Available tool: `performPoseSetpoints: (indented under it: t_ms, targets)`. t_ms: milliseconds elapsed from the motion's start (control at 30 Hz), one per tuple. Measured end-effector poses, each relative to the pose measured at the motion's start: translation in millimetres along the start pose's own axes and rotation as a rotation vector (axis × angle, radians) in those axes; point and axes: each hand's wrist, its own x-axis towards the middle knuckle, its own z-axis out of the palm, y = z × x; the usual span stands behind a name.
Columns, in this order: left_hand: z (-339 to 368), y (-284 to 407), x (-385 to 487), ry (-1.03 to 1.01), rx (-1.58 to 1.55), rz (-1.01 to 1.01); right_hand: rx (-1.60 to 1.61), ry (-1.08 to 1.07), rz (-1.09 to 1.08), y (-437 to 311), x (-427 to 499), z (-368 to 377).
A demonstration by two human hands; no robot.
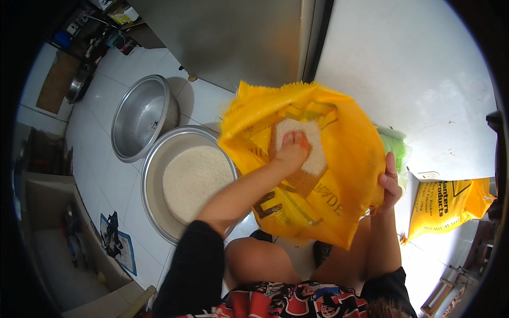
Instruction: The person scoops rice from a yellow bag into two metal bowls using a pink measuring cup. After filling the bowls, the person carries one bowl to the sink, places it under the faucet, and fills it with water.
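Note:
A yellow woven plastic sack stands with its mouth wide open before my knees, with white rice grains inside. My left hand reaches into it and grips a red-pink scoop or cup, mostly hidden by the fingers, at the rice. On the sack's right rim is my right hand, thumb and fingers pinching the edge. Left of the sack, a large metal basin holds a broad heap of white rice.
Behind that basin an empty metal basin leans tilted. A grey appliance panel and a white one rise beyond the sack. Another yellow sack lies at right. A blue-edged item rests on the tiled floor.

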Motion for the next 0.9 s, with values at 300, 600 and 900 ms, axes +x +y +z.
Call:
performPoseSetpoints:
  t_ms: [300,600,900]
  targets:
    - [22,-17,-37,-0.249,-2.402,-0.549,-0.065,0.047,-0.012,-4,-6,-4]
    - [-51,-45,-72,-0.056,-2.702,-0.384,-0.06,0.057,0.008,3,4,-6]
    - [-70,-122,-245,0.649,-2.015,-0.5,-0.266,0.188,0.013,-13,-10,-8]
